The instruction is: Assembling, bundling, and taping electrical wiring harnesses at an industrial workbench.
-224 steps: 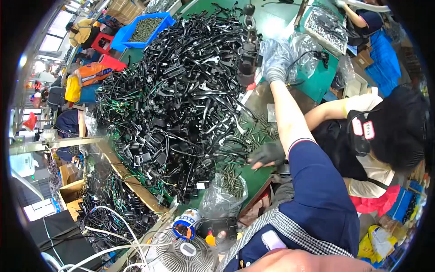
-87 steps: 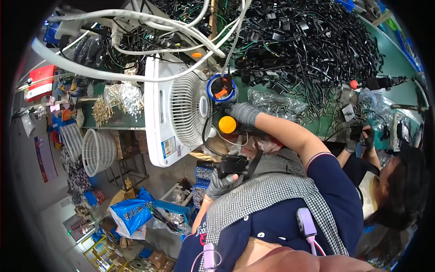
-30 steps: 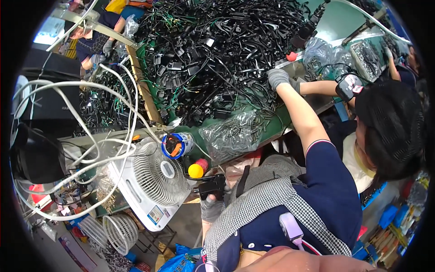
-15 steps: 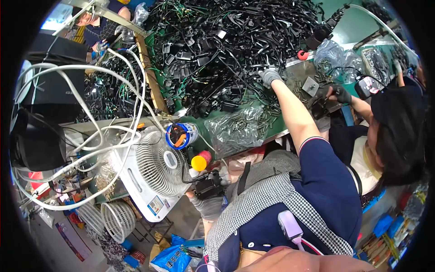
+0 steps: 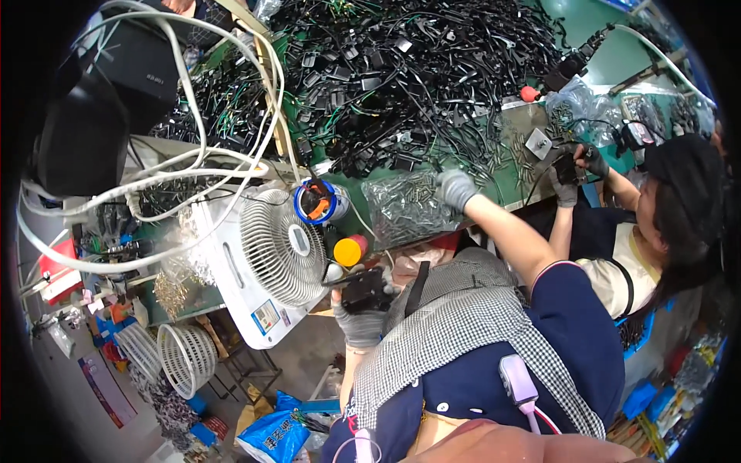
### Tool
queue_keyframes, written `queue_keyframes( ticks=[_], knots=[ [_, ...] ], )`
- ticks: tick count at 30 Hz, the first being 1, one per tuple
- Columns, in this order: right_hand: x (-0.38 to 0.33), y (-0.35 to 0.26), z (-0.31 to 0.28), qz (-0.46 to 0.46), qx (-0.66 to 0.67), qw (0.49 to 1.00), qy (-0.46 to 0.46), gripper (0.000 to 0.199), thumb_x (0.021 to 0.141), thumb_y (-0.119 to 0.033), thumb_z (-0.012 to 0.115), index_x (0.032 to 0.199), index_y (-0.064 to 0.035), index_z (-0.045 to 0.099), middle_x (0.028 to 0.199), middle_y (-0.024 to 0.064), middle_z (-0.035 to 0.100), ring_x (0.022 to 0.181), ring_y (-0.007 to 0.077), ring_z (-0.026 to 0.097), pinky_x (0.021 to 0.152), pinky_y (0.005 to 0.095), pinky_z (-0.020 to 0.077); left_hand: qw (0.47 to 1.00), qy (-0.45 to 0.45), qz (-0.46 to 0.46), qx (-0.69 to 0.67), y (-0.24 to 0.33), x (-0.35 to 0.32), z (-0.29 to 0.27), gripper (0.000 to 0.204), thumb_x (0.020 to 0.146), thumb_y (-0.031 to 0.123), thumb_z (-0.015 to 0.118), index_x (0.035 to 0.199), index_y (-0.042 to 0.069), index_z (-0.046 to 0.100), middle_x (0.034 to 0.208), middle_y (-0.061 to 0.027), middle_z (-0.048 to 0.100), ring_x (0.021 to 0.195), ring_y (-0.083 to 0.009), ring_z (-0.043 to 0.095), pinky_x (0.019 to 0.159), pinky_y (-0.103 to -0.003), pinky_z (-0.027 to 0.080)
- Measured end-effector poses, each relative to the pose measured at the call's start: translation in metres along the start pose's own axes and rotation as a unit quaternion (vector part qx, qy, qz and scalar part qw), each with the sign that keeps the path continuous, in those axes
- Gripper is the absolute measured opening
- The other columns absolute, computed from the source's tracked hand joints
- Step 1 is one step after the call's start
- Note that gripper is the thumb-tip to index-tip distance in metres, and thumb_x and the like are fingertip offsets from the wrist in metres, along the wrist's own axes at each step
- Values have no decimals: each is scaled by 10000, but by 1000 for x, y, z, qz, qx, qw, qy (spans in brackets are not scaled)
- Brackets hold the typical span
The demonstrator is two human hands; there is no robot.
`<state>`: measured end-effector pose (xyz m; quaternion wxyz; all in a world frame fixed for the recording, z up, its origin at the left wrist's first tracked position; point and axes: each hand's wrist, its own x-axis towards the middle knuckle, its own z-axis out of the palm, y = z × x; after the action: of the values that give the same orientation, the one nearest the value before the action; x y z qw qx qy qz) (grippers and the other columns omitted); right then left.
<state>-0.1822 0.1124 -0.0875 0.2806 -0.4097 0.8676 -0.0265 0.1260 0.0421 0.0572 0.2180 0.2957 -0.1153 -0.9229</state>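
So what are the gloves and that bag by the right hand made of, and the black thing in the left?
The gloves on the left hand and right hand look like grey knitted fabric, matte and soft-edged. The bag beside the right hand seems thin clear plastic: it glints, wrinkles, and shows small metal pieces inside. The black part in the left hand looks like moulded plastic with a dull sheen, though that is uncertain.

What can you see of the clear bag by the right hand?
The clear plastic bag is crinkled, see-through film, filled with many small silvery metal pieces. It lies slumped on the green bench at its near edge, below the heap of black cables. The grey-gloved right hand rests against its right end. Whether its mouth is open cannot be told.
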Motion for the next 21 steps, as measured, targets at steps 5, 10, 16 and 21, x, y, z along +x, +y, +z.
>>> queue_keyframes(
  ticks=[5,10,16,21],
  knots=[
    [-4,-8,26,50,-9,998,23,203,771,-116,495,879,-72,662,941,183,627,852,315,616,704,395,496,999,13,-52,1,-3,11,15,628,770,581,512,1202,127,466,1151,-114,501,851,-287,498,837,-471,383],
    [-39,-15,-13,-6,186,981,52,228,740,-197,619,868,-11,643,820,181,630,749,302,617,702,375,487,996,-12,-73,-48,-2,24,24,607,781,567,506,1195,124,470,1120,-112,506,847,-285,493,842,-468,378],
    [-126,-76,-97,-189,455,868,-63,232,786,-199,625,889,9,634,739,160,614,726,240,609,672,336,472,985,-36,-125,-117,-3,45,23,597,800,546,492,1192,97,467,1074,-109,511,821,-277,497,748,-420,436],
    [-133,-80,-97,-257,448,854,-61,233,797,-197,609,882,19,629,742,172,611,709,266,595,663,348,460,981,-46,-138,-127,-5,51,32,597,813,532,479,1204,81,455,1063,-113,517,802,-274,503,685,-391,467]
  ],
)
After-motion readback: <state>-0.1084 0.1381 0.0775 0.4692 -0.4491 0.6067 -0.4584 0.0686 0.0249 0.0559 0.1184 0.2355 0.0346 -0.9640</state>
